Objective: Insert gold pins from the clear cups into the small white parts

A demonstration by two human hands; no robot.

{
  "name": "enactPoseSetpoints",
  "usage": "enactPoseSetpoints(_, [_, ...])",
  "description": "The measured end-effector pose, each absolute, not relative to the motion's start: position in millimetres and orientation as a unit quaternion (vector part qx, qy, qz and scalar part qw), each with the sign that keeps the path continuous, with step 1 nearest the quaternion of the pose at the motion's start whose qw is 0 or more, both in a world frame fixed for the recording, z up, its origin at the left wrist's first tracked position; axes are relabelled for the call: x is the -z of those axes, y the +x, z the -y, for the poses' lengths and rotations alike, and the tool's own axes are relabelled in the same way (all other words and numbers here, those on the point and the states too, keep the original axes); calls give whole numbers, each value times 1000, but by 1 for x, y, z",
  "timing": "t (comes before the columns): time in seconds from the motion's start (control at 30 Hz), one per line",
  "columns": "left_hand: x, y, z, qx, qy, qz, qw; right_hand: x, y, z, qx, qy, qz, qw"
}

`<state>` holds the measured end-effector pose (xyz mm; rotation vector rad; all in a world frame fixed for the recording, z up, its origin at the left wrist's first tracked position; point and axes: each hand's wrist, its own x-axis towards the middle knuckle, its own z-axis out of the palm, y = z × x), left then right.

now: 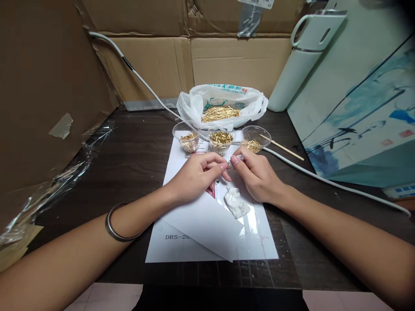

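Note:
My left hand (201, 175) and my right hand (257, 175) come together over the white paper sheets (201, 218). Both are closed in a pinch, thumb against forefinger. A tiny pale, shiny piece shows at the right fingertips, close to the left ones; its kind is too small to tell. Just beyond the hands stand three clear plastic cups: a left cup (187, 149) and a right cup (264, 134) with small gold-coloured metal pieces, and a middle cup (221, 149) fuller of them. A crumpled white lump (237, 203), perhaps tissue or putty, lies below my right hand.
Behind the cups, a white plastic bag (191, 108) holds many long gold pins (222, 113). A wooden stick (283, 148) lies at right. A white cable (149, 86) crosses the dark table (123, 147). A pale green flask (300, 65) and cardboard walls (142, 56) bound the space.

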<state>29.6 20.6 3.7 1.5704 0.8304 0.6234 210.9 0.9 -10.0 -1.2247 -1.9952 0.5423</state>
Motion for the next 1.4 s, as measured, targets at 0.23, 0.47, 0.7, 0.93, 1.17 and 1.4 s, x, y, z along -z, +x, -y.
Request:
enactPoseSetpoints(0.23, [-3,28,-20,-269,694,-349,570,9,209,0,-194,-455,786,370])
enactPoseSetpoints(0.47, [-3,28,-22,-275,699,-341,565,8,210,-1,-229,-446,786,362])
enactPoseSetpoints(0.7, [-3,29,-21,-272,707,-354,548,8,212,0,-215,-425,793,381])
enactPoseSetpoints(0.93, [0,29,-20,-262,714,-334,557,7,212,0,-215,-420,789,394])
enactPoseSetpoints(1.17, [1,27,-19,-281,742,-320,518,6,213,-1,-230,-412,788,395])
enactPoseSetpoints(1.4, [-5,27,-15,-292,802,-330,403,4,209,3,-278,-402,762,424])
